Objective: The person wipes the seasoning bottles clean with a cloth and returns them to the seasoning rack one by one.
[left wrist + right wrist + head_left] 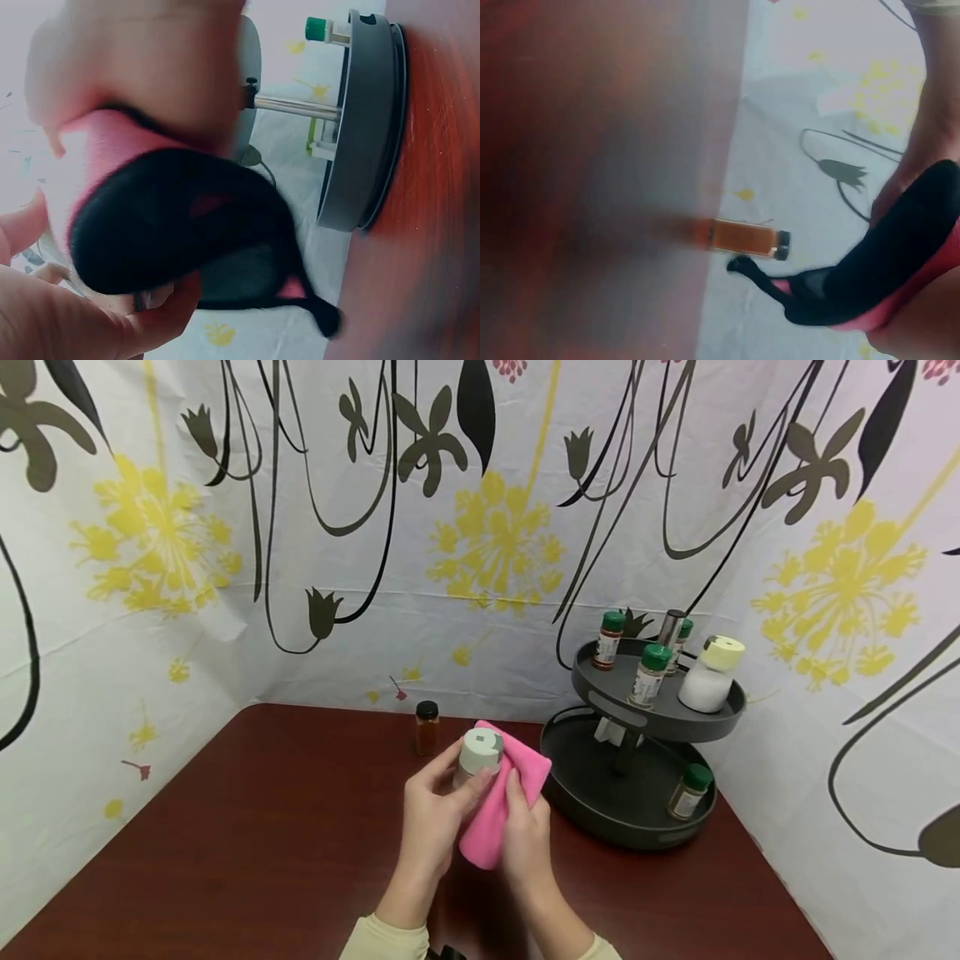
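Note:
In the head view my left hand (429, 822) grips a spice bottle with a pale grey-green cap (480, 748), thumb and fingers around its sides. My right hand (527, 843) pinches a pink cloth (487, 828) against the right side of that bottle. The cloth hangs down between the two hands, and one corner sticks up beside the cap. Most of the bottle's body is hidden by fingers and cloth. From the left wrist, the cloth (112, 154) covers much of the view, its near side very dark. The right wrist view shows the cloth's dark fold (885, 255).
Behind the hands stands an amber spice jar with a black lid (427, 729). To the right is a dark two-tier turntable (622, 831), holding several green-capped jars (649, 677) and a white bottle with a pale yellow cap (708, 681). Patterned curtain (337, 677) borders the reddish-brown table (225, 827).

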`<state>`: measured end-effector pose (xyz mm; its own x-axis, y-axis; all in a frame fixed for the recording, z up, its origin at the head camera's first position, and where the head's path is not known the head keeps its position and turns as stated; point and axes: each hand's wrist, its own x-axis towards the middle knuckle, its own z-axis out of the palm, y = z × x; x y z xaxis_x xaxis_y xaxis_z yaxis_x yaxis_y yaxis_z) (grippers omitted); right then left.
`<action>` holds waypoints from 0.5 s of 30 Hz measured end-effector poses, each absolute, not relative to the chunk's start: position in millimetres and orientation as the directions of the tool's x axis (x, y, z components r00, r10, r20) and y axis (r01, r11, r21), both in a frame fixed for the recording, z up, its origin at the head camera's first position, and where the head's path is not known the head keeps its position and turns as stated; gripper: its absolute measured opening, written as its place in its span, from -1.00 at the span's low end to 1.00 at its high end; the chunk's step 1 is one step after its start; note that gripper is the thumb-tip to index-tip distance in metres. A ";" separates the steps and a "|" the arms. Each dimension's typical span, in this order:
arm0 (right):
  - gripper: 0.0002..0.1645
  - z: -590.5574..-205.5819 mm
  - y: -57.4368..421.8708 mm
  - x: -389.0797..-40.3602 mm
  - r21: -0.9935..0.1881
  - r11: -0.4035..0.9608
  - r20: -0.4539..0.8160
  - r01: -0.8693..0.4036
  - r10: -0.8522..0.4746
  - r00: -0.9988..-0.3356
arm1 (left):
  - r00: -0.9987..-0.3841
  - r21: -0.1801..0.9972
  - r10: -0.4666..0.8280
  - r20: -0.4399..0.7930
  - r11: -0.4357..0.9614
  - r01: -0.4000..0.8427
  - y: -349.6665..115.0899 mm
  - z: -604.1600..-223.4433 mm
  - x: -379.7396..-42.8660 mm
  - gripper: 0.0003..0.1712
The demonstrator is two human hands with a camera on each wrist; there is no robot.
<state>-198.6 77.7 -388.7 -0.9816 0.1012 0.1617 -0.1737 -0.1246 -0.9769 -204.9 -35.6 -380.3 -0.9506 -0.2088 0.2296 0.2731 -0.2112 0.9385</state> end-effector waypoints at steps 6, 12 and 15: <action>-0.45 -375.7 78.2 -204.8 -0.976 -0.175 0.107 -0.127 0.119 -0.987 | -0.954 0.944 -0.204 0.219 -0.204 0.260 -35.2 -384.3 -205.5 -0.40; -0.46 -354.1 75.2 -202.5 -0.911 -0.270 0.266 -0.312 0.195 -0.944 | -0.954 0.937 -0.161 0.252 -0.208 0.283 -32.7 -386.4 -203.2 -0.41; -0.46 -365.0 72.3 -199.1 -0.919 -0.195 0.309 -0.343 0.188 -0.932 | -0.954 0.936 -0.174 0.245 -0.215 0.279 -33.0 -384.4 -202.5 -0.42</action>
